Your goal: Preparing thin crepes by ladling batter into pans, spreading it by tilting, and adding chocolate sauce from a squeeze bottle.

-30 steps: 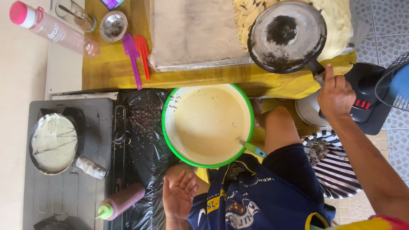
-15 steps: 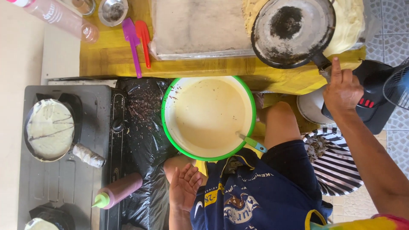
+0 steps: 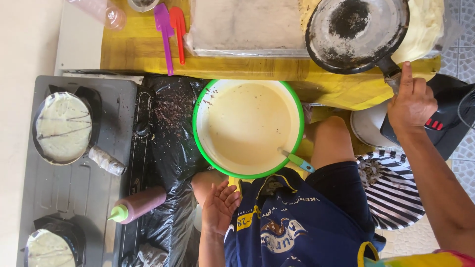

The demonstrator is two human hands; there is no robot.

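Observation:
My right hand [image 3: 413, 101] grips the handle of a dark, scorched frying pan [image 3: 356, 34] held bottom-up over the yellow table [image 3: 143, 54], thumb pointing up. My left hand [image 3: 220, 207] is open, palm up, beside my knee and just below a green-rimmed bowl [image 3: 198, 113] of pale batter. A ladle with a teal handle [image 3: 299, 160] leans in the bowl's lower right. On the grey stove [image 3: 74, 198] at the left, a pan holds a crepe [image 3: 62, 126], and a second pan with a crepe [image 3: 47, 247] shows at the bottom edge.
A pink squeeze bottle with a green tip [image 3: 138, 203] lies on the stove. Purple [image 3: 163, 29] and red [image 3: 178, 24] spatulas lie on the table beside a covered tray [image 3: 247, 24]. Stacked crepes [image 3: 425, 24] sit top right, a black fan base [image 3: 445, 118] and striped cloth [image 3: 396, 193] at right.
The view has drifted downward, so the table things sit higher in the frame. My right hand keeps hold of the pan handle. My left hand stays open near the knee.

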